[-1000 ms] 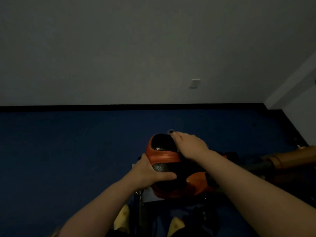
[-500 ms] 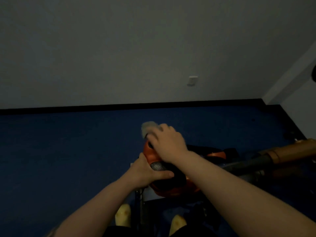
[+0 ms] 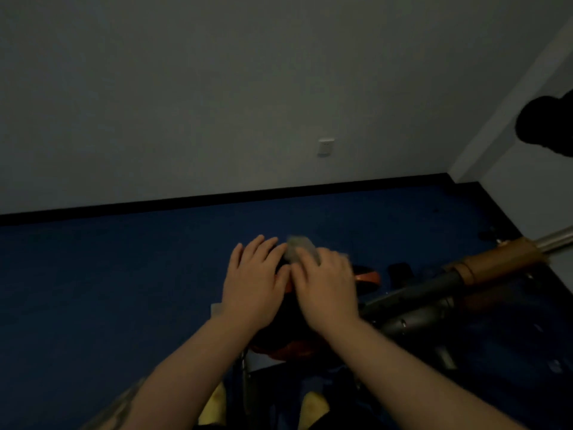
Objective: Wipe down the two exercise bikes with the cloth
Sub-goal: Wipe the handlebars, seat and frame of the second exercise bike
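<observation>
Your left hand (image 3: 252,283) lies flat on the black and orange bike seat (image 3: 291,346), fingers straight and slightly spread, holding nothing. Your right hand (image 3: 325,287) sits just beside it, touching it at the thumb side, with the fingers bent over the grey cloth (image 3: 299,248) and pressing it onto the front of the seat; the cloth pokes out beyond your fingertips. How tightly you grip it is blurred. To the right of your right hand, the bike's dark frame tube (image 3: 412,293) runs up to a tan handle (image 3: 499,259) with a metal end. Below your wrists, the seat post (image 3: 245,380) drops between your two yellow shoes (image 3: 214,408). Blue carpet (image 3: 93,290) spreads left of your left hand.
</observation>
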Demonstrator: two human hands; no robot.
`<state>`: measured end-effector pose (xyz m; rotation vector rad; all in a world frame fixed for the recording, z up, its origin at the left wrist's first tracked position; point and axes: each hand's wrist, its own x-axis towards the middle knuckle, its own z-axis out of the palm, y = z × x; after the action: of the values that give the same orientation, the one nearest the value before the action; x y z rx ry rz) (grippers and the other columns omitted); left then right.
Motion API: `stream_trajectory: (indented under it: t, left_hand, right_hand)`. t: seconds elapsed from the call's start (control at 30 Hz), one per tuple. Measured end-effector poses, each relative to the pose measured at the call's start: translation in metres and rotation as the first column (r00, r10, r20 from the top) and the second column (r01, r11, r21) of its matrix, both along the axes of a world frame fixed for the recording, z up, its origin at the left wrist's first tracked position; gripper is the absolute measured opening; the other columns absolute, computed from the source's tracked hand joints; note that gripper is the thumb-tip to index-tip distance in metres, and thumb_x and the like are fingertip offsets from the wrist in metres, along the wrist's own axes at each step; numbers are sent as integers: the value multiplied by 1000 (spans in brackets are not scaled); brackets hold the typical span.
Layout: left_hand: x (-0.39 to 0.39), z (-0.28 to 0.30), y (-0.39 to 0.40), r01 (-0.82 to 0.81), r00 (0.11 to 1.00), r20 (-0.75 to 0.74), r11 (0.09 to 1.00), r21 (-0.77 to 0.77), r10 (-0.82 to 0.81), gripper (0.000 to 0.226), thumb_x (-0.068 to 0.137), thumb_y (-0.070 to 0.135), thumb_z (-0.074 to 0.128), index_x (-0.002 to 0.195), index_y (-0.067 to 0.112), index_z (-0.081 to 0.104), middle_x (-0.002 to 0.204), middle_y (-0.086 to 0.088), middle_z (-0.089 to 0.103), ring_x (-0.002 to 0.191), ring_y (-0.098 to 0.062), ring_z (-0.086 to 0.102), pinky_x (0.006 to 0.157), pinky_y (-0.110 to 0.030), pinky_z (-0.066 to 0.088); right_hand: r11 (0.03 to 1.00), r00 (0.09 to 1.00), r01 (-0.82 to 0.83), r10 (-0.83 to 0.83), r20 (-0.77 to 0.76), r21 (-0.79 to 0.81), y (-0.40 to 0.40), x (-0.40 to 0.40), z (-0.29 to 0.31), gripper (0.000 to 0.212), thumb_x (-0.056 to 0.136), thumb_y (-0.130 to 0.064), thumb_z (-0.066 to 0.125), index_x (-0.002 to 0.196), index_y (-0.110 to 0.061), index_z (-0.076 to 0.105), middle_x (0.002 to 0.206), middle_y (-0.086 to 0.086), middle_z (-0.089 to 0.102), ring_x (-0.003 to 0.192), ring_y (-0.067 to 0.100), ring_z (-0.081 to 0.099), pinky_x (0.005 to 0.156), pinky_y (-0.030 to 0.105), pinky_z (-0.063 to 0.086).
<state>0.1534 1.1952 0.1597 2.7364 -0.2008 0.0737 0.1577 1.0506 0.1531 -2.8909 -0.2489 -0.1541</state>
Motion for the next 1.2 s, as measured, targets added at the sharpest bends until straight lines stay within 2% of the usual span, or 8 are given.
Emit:
stream_trajectory:
  t: [0.13,0.23,0.33,0.43,0.63,0.83,1.1,1.2]
  left_hand:
    - [-1,-4,2,3,998,57,1000,-25,-1,58,92,49,20,138,27,49,147,8,44,142,-12,27,118,-33,6]
    - [0,-4,0,-22,997,79,999,-32,25,49,94,42,31,134,24,53,143,7,48,139,-13,32,118,-33,10]
    - [-2,-5,0,-21,997,77,998,-55,25,38,98,32,45,134,23,53,143,7,48,139,-12,32,119,-34,11]
    - [0,-6,3,-2,997,77,997,-72,7,40,97,34,43,135,23,53,143,6,48,139,-12,32,119,-35,12]
    - [1,-8,9,49,997,72,980,-193,-36,45,95,32,39,136,21,53,144,6,47,139,-11,31,120,-39,15]
    - [5,-10,20,68,997,16,856,-512,-70,44,97,32,33,131,20,57,141,7,50,138,-3,30,120,-40,14]
    - [13,-13,53,376,926,97,868,-323,-365,58,98,47,16,141,22,48,148,9,41,140,-4,26,113,-15,6]
    - [24,-7,60,434,896,70,833,-342,-439,64,95,51,12,140,24,49,146,9,44,138,-9,32,114,-24,15]
  right_hand:
    - [996,997,-71,72,-27,52,-57,2,-13,46,94,-47,24,119,-28,58,98,-2,57,91,23,54,76,35,41]
    - [931,962,263,-232,-144,253,-75,11,-16,45,94,-48,14,106,-28,53,101,-2,50,98,22,49,69,31,32]
    - [831,906,423,-392,-161,362,-35,-19,-15,46,99,-45,26,139,-29,41,143,7,33,132,25,28,99,33,36]
    - [818,925,379,-353,-142,432,-20,-42,-14,65,94,-55,17,154,-31,5,160,-1,-9,146,20,-8,117,36,9]
    - [349,621,754,-657,-428,557,-3,2,1,59,102,-34,35,154,-24,9,161,7,1,144,32,11,117,42,18]
    - [472,694,712,-582,-423,519,67,-45,11,67,101,-45,29,152,-34,-12,152,7,-37,148,26,-2,115,34,20]
    - [574,674,738,-649,-352,355,109,-61,12,63,101,-49,25,155,-27,1,157,12,-25,148,26,-7,120,40,16]
    - [481,595,802,-697,-401,354,87,-37,11,63,101,-49,23,155,-21,5,157,17,-21,148,31,-5,120,42,10]
